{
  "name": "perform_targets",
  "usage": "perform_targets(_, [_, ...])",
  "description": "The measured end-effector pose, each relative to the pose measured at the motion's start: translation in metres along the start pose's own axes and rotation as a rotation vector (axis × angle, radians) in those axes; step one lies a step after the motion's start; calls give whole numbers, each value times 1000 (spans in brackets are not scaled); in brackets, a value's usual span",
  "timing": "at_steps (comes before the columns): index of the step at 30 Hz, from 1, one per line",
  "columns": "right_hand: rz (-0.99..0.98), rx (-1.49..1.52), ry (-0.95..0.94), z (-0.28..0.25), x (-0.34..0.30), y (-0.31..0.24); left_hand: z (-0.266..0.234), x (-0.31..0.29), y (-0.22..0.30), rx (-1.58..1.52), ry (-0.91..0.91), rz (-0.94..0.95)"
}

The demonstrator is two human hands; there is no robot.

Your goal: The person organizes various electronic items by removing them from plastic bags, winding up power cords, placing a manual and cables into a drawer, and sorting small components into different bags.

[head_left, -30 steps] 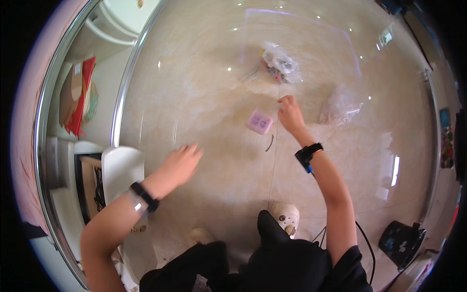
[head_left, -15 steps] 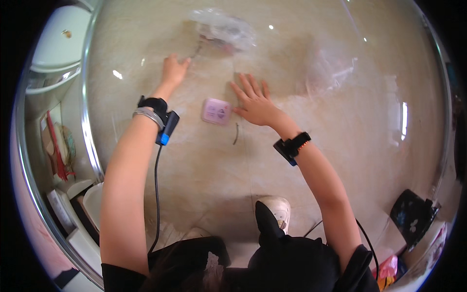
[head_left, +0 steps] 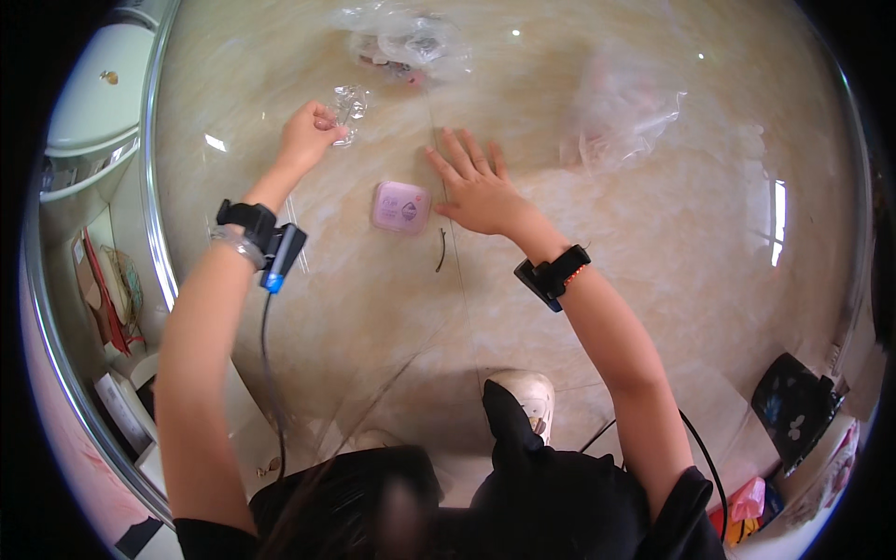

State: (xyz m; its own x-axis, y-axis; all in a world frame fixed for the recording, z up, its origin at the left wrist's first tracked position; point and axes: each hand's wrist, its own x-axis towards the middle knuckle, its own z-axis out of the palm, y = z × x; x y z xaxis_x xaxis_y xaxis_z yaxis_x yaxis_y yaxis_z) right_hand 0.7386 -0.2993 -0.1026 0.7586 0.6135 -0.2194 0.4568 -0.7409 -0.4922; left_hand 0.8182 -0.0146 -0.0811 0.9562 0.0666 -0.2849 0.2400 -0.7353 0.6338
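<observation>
My left hand [head_left: 310, 133] is raised at the upper left, its fingers pinched on a small clear plastic packet [head_left: 351, 114]. What is inside the packet is too faint to make out. My right hand [head_left: 480, 194] lies flat with fingers spread on the glossy marbled surface [head_left: 607, 271]. Left of its thumb sits a pink square case [head_left: 400, 207] with rounded corners. A thin dark hairpin-like strip [head_left: 441, 250] lies just below the case and the right hand. Beyond both hands is a crumpled clear bag [head_left: 411, 47] with dark and reddish things in it.
Another clear plastic bag [head_left: 621, 117] lies at the upper right. White shelving [head_left: 101, 89] with books and papers runs along the left edge. A black pouch [head_left: 793, 411] stands at the lower right. A cable [head_left: 268, 359] hangs from my left wrist device.
My left hand has drawn back left from the crumpled bag, and a small clear packet now shows in its fingers. My right hand stays flat. The view has shifted slightly.
</observation>
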Motion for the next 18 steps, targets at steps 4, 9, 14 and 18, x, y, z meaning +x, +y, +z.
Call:
perform_targets(4, [19,-4,-24,-3,0,-2,-67,-54,51,-90,-218,-30])
perform_targets(9, [1,-90,2,2,-1,-5,-130,-140,88,-219,-207,-154])
perform_targets(14, [-122,111,-55,-58,2,-26,-137,-196,94,-272,-245,-109])
perform_targets(18, [-217,773,85,-77,-8,-110,-88,-227,71,-492,-202,-61])
